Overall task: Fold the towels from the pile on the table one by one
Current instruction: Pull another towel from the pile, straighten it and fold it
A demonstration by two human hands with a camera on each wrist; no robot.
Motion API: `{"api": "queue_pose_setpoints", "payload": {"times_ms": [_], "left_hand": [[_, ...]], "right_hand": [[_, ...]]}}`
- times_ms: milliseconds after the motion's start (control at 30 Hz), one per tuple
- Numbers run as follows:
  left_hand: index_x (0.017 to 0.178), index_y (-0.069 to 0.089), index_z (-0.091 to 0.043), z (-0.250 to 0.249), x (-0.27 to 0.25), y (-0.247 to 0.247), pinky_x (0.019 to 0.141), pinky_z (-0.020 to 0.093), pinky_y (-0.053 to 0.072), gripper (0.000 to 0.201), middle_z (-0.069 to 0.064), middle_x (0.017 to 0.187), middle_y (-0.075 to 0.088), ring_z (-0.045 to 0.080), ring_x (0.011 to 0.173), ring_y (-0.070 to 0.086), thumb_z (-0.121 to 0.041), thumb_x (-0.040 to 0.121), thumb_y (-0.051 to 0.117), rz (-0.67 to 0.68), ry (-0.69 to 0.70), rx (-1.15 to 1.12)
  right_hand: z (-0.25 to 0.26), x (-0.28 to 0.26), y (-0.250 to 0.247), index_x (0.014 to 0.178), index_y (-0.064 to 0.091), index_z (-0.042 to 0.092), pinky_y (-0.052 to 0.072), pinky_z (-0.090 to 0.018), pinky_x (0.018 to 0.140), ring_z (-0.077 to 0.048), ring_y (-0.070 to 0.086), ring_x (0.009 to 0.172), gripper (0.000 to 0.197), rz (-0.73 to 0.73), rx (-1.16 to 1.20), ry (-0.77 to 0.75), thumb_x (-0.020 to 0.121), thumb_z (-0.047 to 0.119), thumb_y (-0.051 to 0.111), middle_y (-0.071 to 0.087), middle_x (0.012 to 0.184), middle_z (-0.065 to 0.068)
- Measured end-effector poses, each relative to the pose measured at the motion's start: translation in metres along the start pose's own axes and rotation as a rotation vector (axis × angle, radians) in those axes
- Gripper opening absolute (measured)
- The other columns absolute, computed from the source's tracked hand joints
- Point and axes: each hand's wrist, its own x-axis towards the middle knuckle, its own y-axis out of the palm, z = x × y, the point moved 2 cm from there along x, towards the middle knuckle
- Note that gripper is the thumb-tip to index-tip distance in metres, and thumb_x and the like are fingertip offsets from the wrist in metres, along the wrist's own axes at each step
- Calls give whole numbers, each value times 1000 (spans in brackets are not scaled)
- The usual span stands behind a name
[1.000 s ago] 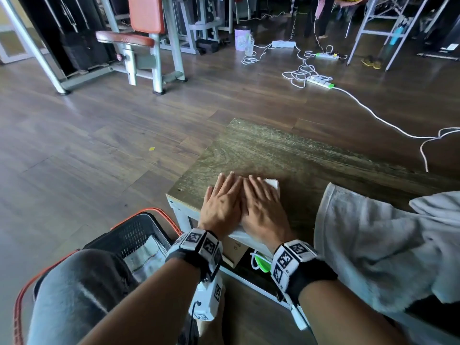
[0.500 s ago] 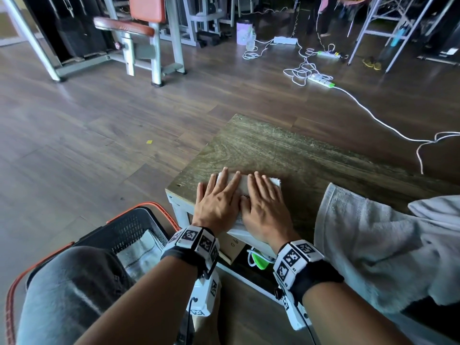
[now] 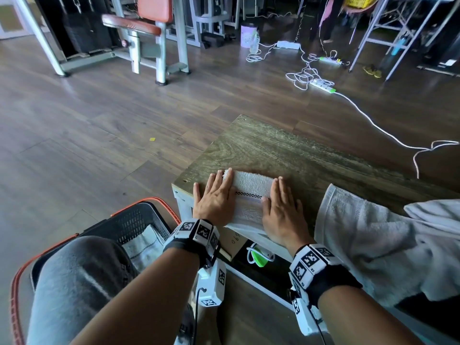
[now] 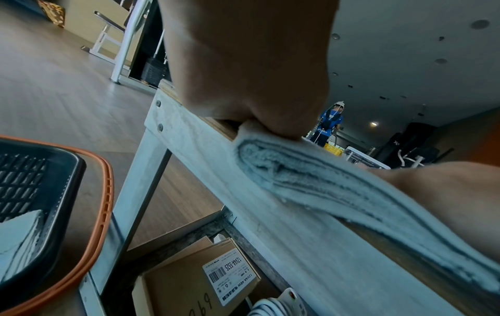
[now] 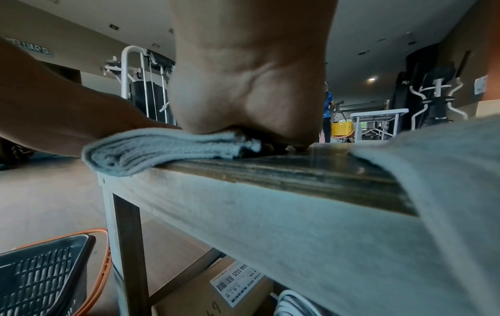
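A small folded white towel (image 3: 249,195) with a chequered stripe lies at the near left corner of the wooden table (image 3: 286,150), its near edge hanging slightly over the front. My left hand (image 3: 215,195) lies flat on the towel's left edge, fingers straight. My right hand (image 3: 282,207) lies flat on its right edge, fingers straight too. In the wrist views the folded towel (image 4: 311,181) (image 5: 162,149) shows several stacked layers under my palms. The pile of unfolded towels (image 3: 385,240) drapes over the table's right side and front edge.
A black basket with an orange rim (image 3: 129,222) sits on the floor at my left knee and holds a folded towel (image 3: 144,247). A cardboard box (image 4: 194,284) and cables lie under the table. Gym machines (image 3: 149,33) and a power strip (image 3: 322,85) stand farther off.
My two hands were side by side on the middle of the towel; they have slid apart to its left and right edges, baring the striped middle.
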Motion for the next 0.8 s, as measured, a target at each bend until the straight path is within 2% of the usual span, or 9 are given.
{"api": "queue_pose_setpoints", "payload": {"times_ms": [200,300,400,467,567,633,667,733,800], "left_hand": [[157,3,-29,-5,-7,0,119,51,-14,59,-12,164,2,10,151,-6,-48,102,16,-11,-77,-51],[152,24,-23,-6,-9,-1,120,51,-9,58,-7,164,12,13,152,0,-50,100,27,-35,-127,-72],[132,45,-17,-13,-15,-15,117,55,16,47,0,147,43,20,141,28,-43,93,49,-103,-126,-108],[122,54,-13,-20,-25,-28,110,51,31,42,6,131,51,25,127,42,-38,88,57,-93,-137,-115],[99,55,-11,-25,-38,-37,94,45,48,29,12,110,61,28,101,57,-39,89,57,-60,-115,-244],[99,52,-7,-26,-48,-44,81,43,52,32,11,98,62,24,86,57,-37,91,58,-30,-81,-503],[99,50,-5,-28,-53,-49,75,43,52,33,9,92,59,22,81,55,-36,90,61,-13,-63,-615],[100,48,-7,-33,-64,-66,60,32,48,30,4,86,54,17,75,52,-32,91,63,27,-12,-753],[107,49,-7,-38,-76,-88,55,19,44,28,0,86,53,13,73,52,-27,93,62,35,39,-815]], "right_hand": [[-5,-15,-12,158,-5,13,5,-46,123,-19,2,154,65,84,-24,105,104,44,15,2,167,-4],[1,-21,-17,157,-6,12,7,-48,122,-20,1,154,66,129,-29,120,104,44,15,0,167,-4],[3,-32,-24,158,-2,10,16,-46,121,-25,11,152,66,151,-58,115,104,43,20,8,166,-8],[4,-42,-33,158,3,13,30,-46,115,-28,28,146,65,164,-64,122,104,42,26,23,162,-10],[10,-58,-49,148,24,17,52,-43,88,-26,59,114,55,141,-15,150,102,43,39,54,140,-7],[18,-70,-63,144,29,13,49,-35,77,-26,63,102,54,132,60,210,102,45,40,60,130,-10],[23,-76,-69,149,25,10,47,-34,81,-29,62,110,61,133,128,253,103,48,37,57,136,-14],[37,-88,-78,155,17,7,41,-37,101,-33,45,135,70,163,292,314,103,52,31,38,154,-18],[58,-99,-88,159,8,13,19,-43,119,-30,18,151,72,199,483,350,103,57,24,11,165,-13]]}}
